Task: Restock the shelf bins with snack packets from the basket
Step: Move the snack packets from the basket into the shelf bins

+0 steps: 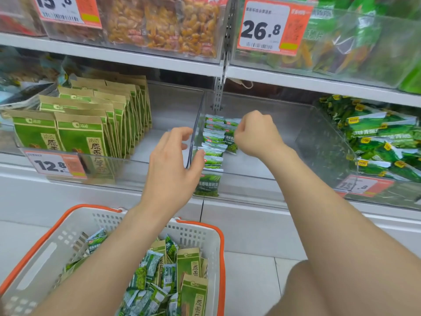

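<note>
Now my right hand (pixel 257 133) pinches a small green snack packet (pixel 232 145) in the clear plastic bin (pixel 250 172); left hand (pixel 175 163), grip released.

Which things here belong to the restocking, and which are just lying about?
Job: basket, its loose packets, green packets, middle bin, left hand, right hand.
Lying about: dried fruit bags, 26.8 price tag.

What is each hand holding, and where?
The right hand pinches a small green pea packet by its right edge. The left hand grips nothing; its thumb rests against the packet row.
</note>
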A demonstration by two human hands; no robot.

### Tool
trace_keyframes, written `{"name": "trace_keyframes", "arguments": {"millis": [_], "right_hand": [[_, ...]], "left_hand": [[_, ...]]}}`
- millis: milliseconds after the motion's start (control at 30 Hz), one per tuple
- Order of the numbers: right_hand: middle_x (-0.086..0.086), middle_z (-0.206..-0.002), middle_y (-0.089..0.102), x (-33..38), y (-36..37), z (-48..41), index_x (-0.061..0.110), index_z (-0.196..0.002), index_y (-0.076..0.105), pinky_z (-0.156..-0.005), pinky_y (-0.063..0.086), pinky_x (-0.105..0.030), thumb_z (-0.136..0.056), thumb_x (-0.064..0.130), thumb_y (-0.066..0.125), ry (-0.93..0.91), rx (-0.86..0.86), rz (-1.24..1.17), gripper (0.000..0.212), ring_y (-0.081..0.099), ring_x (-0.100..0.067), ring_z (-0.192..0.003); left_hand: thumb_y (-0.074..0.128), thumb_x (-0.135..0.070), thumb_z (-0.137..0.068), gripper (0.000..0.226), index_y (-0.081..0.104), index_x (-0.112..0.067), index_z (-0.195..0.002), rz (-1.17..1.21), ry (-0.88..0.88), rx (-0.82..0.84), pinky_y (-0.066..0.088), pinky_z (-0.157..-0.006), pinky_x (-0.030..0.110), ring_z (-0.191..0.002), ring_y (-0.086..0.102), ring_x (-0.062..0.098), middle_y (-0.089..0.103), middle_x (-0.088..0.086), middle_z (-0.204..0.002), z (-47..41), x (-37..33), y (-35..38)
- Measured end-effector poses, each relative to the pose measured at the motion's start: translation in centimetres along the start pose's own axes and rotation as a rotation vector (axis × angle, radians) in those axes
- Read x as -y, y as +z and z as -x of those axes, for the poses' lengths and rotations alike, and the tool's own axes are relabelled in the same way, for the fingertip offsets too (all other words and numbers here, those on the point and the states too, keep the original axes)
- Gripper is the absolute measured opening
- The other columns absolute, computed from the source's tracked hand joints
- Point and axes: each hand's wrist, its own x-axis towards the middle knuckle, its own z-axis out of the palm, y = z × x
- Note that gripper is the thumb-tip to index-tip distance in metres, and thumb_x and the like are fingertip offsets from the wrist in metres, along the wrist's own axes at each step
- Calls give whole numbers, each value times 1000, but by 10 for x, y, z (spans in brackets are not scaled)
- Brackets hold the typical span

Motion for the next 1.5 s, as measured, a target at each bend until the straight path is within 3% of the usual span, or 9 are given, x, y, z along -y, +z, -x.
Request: {"name": "trace_keyframes", "arguments": {"millis": [200,400,533,667,767,967,1200,1367,1500], "right_hand": [[-7,-81,66,39,-33,91,17,-84,67,-72,59,-42,-81,30,52,-294,-7,104,21,63,-37,-84],[-1,-70,47,60,-9,155,17,-70,48,-59,44,-32,-90,24,54,-505,526,302,22,54,-26,-68],[-3,-79,53,59,33,166,19,-77,49,-52,39,-29,-96,13,52,-529,808,439,20,58,-21,-71],[-3,-76,54,62,53,159,15,-73,48,-53,38,-30,-98,11,52,-536,862,482,26,52,-18,-65],[-5,-80,55,63,62,151,13,-74,49,-53,39,-29,-97,10,54,-535,847,488,24,57,-21,-72],[-7,-79,53,63,79,138,13,-73,48,-62,46,-33,-98,13,55,-510,861,476,25,60,-25,-79],[-6,-79,52,61,81,128,14,-74,49,-57,42,-30,-96,12,54,-507,867,489,23,53,-20,-67],[-5,-78,53,59,80,125,14,-75,51,-52,38,-28,-96,13,56,-520,864,521,22,51,-18,-63],[-3,-75,51,57,76,124,14,-73,50,-52,38,-29,-97,10,56,-522,881,559,24,49,-18,-62]], "left_hand": [[71,-4,-87,15,59,-12,-89,-136,193,-165,42,-70,41,-78,50,24,52,0,-80,25,-2,-16],[48,-49,-78,26,55,-24,-79,-289,-14,204,43,-51,35,-56,56,26,53,-5,-54,65,34,-19],[52,-42,-84,20,49,-28,-71,-475,-180,568,28,-50,29,-68,52,24,53,-7,-60,86,60,-9],[56,-28,-93,26,47,-27,-69,-606,-248,774,40,-62,32,-75,54,27,51,-7,-69,108,83,10],[49,-30,-102,20,65,-19,-95,-674,-226,930,55,-71,37,-83,64,27,69,3,-93,124,99,25],[48,2,-103,32,57,-8,-132,-849,-74,1160,55,-89,35,-117,62,27,61,9,-127,141,114,55],[54,6,-101,54,43,-9,-152,-964,44,1269,50,-103,35,-141,46,27,46,10,-156,145,129,68],[59,8,-96,36,62,-7,-129,-998,72,1252,54,-93,38,-120,64,30,67,10,-129,140,128,74],[61,-4,-97,21,67,-17,-113,-917,88,1119,48,-97,38,-117,59,26,66,4,-118,145,136,72]]}}
